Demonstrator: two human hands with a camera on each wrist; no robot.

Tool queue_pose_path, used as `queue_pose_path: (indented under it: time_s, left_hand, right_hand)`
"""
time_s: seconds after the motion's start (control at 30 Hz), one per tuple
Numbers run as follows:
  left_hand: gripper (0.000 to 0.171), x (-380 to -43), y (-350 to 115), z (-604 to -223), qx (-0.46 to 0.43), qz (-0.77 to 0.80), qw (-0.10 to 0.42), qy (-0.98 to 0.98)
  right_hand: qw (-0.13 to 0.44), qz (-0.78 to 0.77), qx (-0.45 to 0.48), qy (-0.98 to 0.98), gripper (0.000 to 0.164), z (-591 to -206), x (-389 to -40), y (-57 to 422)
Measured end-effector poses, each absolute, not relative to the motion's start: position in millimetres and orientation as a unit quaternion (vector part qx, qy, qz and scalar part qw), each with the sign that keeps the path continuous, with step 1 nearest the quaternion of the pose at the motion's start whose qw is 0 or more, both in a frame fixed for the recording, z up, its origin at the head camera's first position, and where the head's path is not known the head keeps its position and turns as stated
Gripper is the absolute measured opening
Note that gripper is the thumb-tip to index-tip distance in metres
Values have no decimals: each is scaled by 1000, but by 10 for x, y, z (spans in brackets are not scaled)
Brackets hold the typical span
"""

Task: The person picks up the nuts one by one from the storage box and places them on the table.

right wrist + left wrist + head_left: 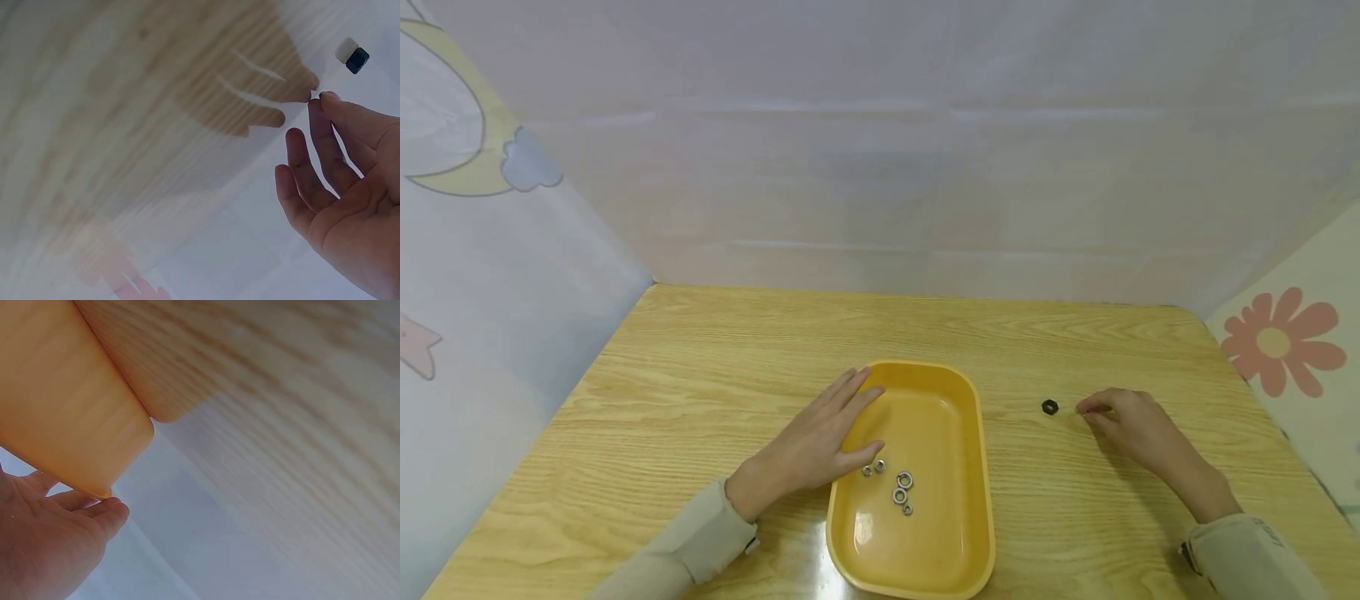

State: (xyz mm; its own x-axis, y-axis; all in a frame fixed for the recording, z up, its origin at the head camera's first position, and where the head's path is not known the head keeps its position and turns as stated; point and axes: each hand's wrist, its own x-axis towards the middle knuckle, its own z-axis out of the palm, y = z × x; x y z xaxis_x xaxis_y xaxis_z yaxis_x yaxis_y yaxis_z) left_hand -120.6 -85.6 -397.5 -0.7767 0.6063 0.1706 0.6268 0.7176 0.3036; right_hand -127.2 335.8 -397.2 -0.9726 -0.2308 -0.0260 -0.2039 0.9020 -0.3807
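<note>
Closest in, the pale sleeves (1255,554): faint marks on the right one at four o'clock, too blurred to read as lettering. Just beyond, at six o'clock, the yellow tray (987,500) sits on the wood-grain table (760,342), no brand to be read on it. It looks like stiff plastic: light, a touch slick, likely to skid if knocked, so the rim is the place to hold. Inside lie five silver nuts (895,497), two near the wall at the tray's nine o'clock, three bunched around and below its middle; hard, tough, probably slippery, best pinched by the outer edge.

And here's the left hand (816,437), at the tray's ten o'clock: fingers long and spread, touching the rim, thumb reaching in close to those two nuts, nothing gripped. Over at two o'clock, the right hand (1138,429): thumb and forefinger tips together, pinching what looks like a tiny dark piece (321,94), too small to name, the other fingers fanned loosely. Near those tips, at their nine o'clock, a black nut (1051,412) lies on the table, untouched: small, rigid, one to take by opposite flats, I'd judge.

Farthest out, the walls (880,183) show a flower (1273,343) at two o'clock, a moon (496,125) at ten, no readable print.
</note>
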Motion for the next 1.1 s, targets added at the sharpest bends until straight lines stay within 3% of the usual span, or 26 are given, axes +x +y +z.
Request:
queue_pose_path:
  time_s: [0.63, 1.1]
  left_hand:
    - [65, -1207, -859, -3966, -342, -180, 46, -921]
    - [65, -1208, -860, -3968, -341, -174, 47, -923]
  right_hand:
    - [-15, -137, -117, 983, 14, -3999, -1297, 3396]
    - [-2, -133, -113, 985, 18, -3983, -1282, 3413]
